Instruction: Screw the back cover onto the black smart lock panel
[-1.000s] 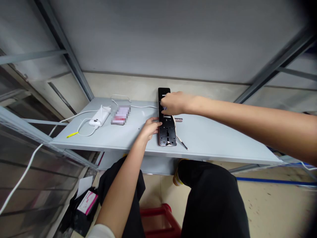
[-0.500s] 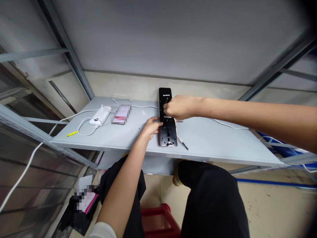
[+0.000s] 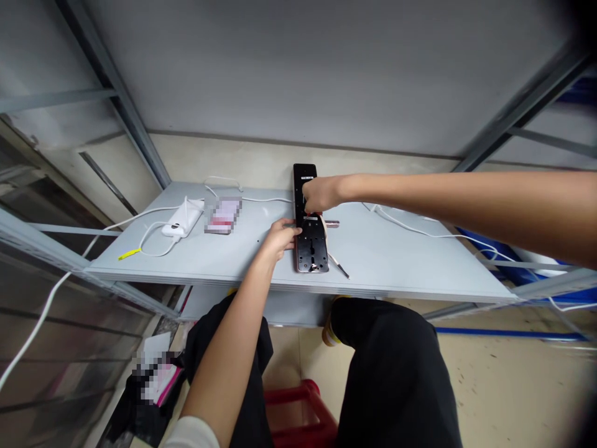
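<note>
A long black door lock panel (image 3: pixel 312 249) lies on the shelf, its back face with holes and small white labels turned up. A metal handle (image 3: pixel 333 224) sticks out from its right side. Along the same side runs a pale cable (image 3: pixel 332 256) with a dark end. My left hand (image 3: pixel 282 238) grips the panel's left edge, thumb on top and fingers at the side. Over the upper middle of the panel, my right hand (image 3: pixel 321 194) is closed in a pinch on a thin tool, mostly covered by the fingers.
On the grey shelf (image 3: pixel 396 267), a white power bank (image 3: pixel 183 219) with cables and a phone (image 3: pixel 224 214) lie to the left. A white cable (image 3: pixel 420 233) crosses the right part. Metal posts stand on both sides. A red stool (image 3: pixel 298 398) is below.
The view has shifted slightly, so the shelf sits a little further left. My right hand has turned a bit on the panel, and more of the handle shows. My left hand keeps its grip.
</note>
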Action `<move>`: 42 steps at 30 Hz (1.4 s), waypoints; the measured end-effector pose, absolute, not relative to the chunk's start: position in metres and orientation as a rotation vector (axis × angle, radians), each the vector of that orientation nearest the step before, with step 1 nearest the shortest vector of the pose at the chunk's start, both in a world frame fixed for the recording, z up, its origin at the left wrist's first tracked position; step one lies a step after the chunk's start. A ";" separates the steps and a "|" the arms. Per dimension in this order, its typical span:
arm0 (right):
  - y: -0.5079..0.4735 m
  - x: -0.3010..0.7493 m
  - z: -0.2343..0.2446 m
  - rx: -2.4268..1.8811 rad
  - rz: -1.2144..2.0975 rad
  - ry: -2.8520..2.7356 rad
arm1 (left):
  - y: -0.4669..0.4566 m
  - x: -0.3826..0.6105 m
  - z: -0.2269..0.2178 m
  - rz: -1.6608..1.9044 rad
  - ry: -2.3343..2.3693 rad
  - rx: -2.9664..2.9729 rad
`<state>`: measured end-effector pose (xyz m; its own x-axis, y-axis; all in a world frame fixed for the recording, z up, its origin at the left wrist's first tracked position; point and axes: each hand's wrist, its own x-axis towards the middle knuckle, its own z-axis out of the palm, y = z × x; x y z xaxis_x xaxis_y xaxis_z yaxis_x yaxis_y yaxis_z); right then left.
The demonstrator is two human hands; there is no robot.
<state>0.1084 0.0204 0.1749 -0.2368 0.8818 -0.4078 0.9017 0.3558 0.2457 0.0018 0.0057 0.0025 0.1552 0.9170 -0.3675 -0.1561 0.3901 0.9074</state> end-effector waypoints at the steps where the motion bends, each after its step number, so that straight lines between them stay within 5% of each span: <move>1: 0.020 0.109 0.176 1.461 0.055 2.171 | 0.006 0.002 0.003 0.919 1.150 0.847; 7: 0.017 0.120 0.175 0.946 0.530 2.295 | 0.004 0.003 0.003 0.919 1.142 0.853; 17: 0.024 0.137 0.173 0.433 0.597 2.350 | -0.002 -0.001 0.007 0.935 1.111 0.902; 36: 0.036 0.116 0.165 1.604 -0.154 2.148 | 0.005 0.005 0.003 0.929 1.161 0.844; 42: 0.033 0.107 0.169 1.684 -0.198 2.066 | 0.004 0.004 0.004 0.928 1.143 0.849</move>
